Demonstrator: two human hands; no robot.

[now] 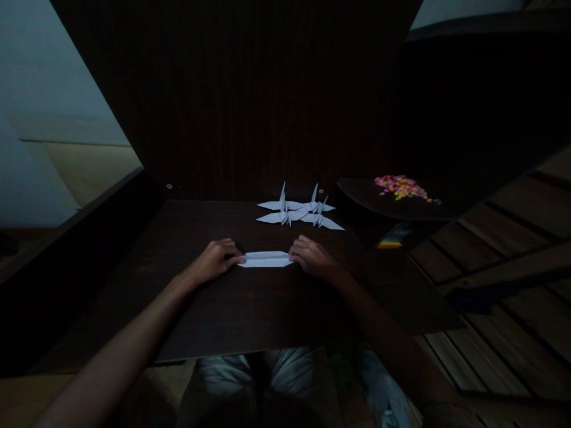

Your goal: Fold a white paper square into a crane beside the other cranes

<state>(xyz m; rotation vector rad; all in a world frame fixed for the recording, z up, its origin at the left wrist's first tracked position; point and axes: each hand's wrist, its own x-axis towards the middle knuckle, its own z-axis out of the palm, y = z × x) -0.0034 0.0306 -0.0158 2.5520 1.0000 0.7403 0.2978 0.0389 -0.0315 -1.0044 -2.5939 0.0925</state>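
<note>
A folded strip of white paper (pixel 266 260) lies lengthwise before me on the dark table, its ends tapering and a crease running along it. The left end is pinched between the thumb and fingers of my left hand (pixel 219 260). At the opposite end, my right hand (pixel 308 255) grips the paper with its fingers curled; its thumb is mostly hidden. Just beyond the strip stand several white origami cranes (pixel 285 215), close together with their wings overlapping and their pointed necks and tails raised.
The dark wooden table (pixel 214 321) has a tall back panel (pixel 250 107) and a raised left side board (pixel 80 220). To the right, a rounded shelf (pixel 357 189) bears a heap of small colourful pieces (pixel 404 186). A slatted wooden surface (pixel 530 315) lies further right. The scene is dim.
</note>
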